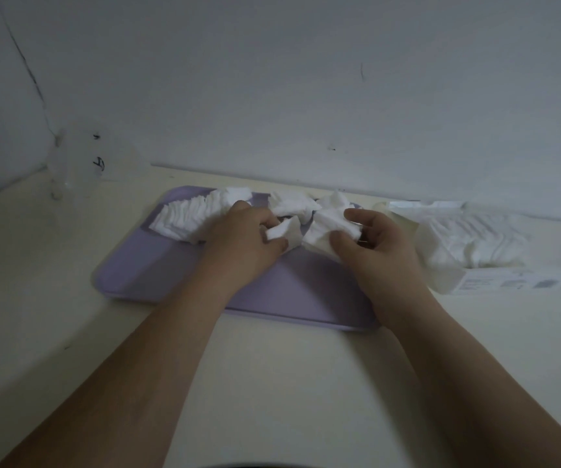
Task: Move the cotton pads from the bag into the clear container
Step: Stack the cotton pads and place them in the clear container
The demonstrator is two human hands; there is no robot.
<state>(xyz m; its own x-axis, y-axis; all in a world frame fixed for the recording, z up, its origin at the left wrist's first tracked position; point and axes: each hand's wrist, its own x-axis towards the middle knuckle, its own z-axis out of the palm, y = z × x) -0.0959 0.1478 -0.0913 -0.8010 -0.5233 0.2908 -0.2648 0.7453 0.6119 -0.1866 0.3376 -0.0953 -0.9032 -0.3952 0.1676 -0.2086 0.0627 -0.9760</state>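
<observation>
Printed label on the bag (481, 243), right, is illegible. Left hand (238, 239) pinches one soft white cotton pad (281, 231); right hand (378, 248) grips a crumpled pad cluster (328, 219) above the smooth lilac tray (150, 268).

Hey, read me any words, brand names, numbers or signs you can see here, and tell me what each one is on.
Clear plastic bag of white cotton pads: its white label carries small print and a dark square, all too blurred to read.
Clear plastic container: two black marks on its side, not legible as letters or numbers.
No other text shows.
</observation>
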